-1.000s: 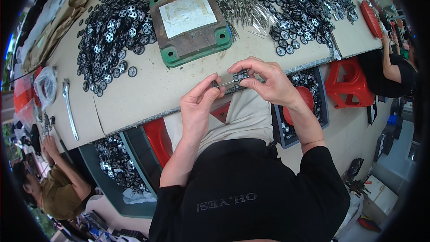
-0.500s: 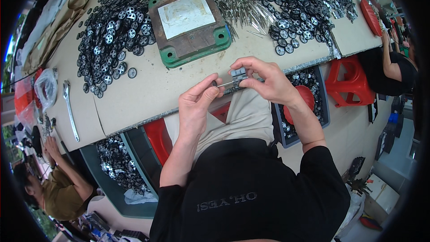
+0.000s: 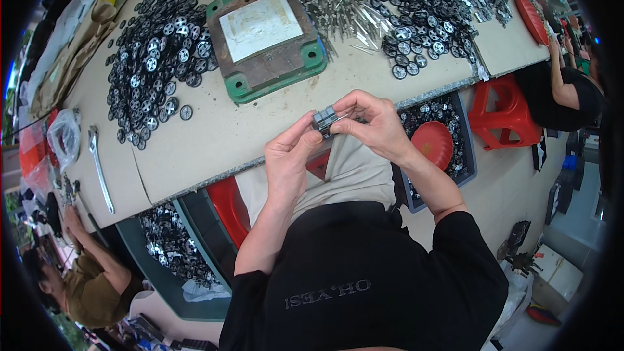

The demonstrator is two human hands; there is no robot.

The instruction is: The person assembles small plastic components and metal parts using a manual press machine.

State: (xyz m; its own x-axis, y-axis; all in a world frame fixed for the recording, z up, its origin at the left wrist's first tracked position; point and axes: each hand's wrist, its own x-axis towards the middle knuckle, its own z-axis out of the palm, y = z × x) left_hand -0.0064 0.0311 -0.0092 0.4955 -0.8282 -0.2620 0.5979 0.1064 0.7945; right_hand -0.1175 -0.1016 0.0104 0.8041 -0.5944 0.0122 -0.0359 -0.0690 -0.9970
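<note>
This is an assembly workshop — heaped wheels, metal rods and a green-based machine share the worktable.

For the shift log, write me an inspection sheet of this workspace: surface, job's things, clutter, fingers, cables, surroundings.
Surface: beige bench top, heaped over toward the far side.
Job's things: small grey block held; wheel pile left of the green-edged press, metal rods right of it.
Clutter: wrench and clear plastic at the left.
Fingers: left fingers and right fingers meet at the small grey block; contacts partly hidden.
Cables: nothing seen for certain.
Surroundings: parts bin and red stool at right, a person at left.
</note>
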